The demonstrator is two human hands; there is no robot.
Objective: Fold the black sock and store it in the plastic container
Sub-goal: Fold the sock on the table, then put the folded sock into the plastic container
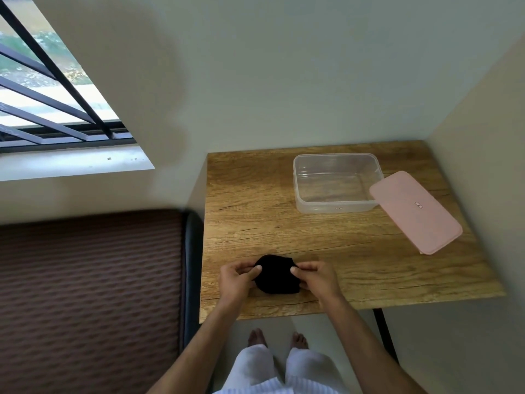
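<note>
**Entry: black sock, mid-fold, near edge of tabletop**

Item: small black fabric sock (277, 277), bunched into a compact rounded bundle; lying on the wood-grain tabletop (255, 217) close to its near edge; held from both sides.

Hands: left hand (237, 280) pinched on the bundle's left edge, thumb on top; right hand (316, 280) pinched on its right edge likewise; the two hands set apart with the sock between them.

Destination: clear rectangular plastic container (336, 206), open and seemingly empty, well apart at the far right of the tabletop; flat pink plastic lid (416, 213) beside it, its far corner seeming to rest against the container's rim.

Handling note (judgement): fold appears nearly done; keep both pinches firm so the layers do not spring open; flatten before lifting; carry forward and right, lowering it clear of the lid.
</note>
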